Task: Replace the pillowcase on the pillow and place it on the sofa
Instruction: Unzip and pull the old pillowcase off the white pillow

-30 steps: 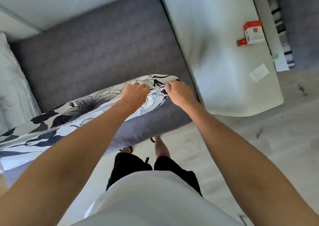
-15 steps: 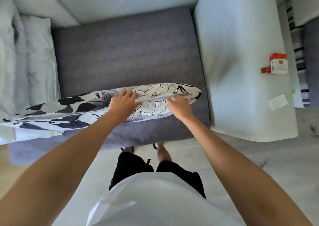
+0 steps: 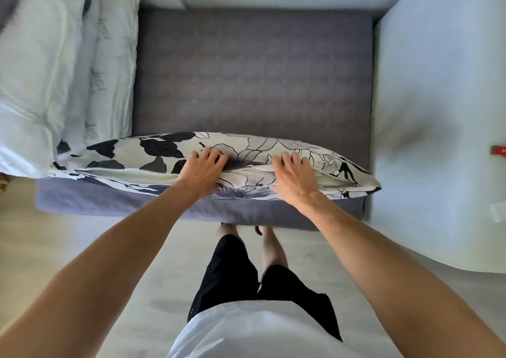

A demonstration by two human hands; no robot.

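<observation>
A long pillow in a white pillowcase with black flower print point(image 3: 153, 155) lies along the front edge of the grey sofa seat point(image 3: 254, 78). My left hand point(image 3: 204, 167) rests on top of the pillow near its middle, fingers spread over the fabric. My right hand point(image 3: 294, 175) lies flat on it further right, fingers straight. Between the two hands the case's edge gapes a little and a strip of white lining shows. The closed end of the case with its seam is at the far right.
Pale bare pillows point(image 3: 41, 64) are stacked at the sofa's left end, touching the printed pillow. A white cushion or armrest point(image 3: 438, 111) fills the right side, with a red item point(image 3: 499, 151) at the frame edge. My legs stand on light floor before the sofa.
The pillow has come down flat onto the seat edge. Both hands have let go of the pinched case edge and now lie spread on top.
</observation>
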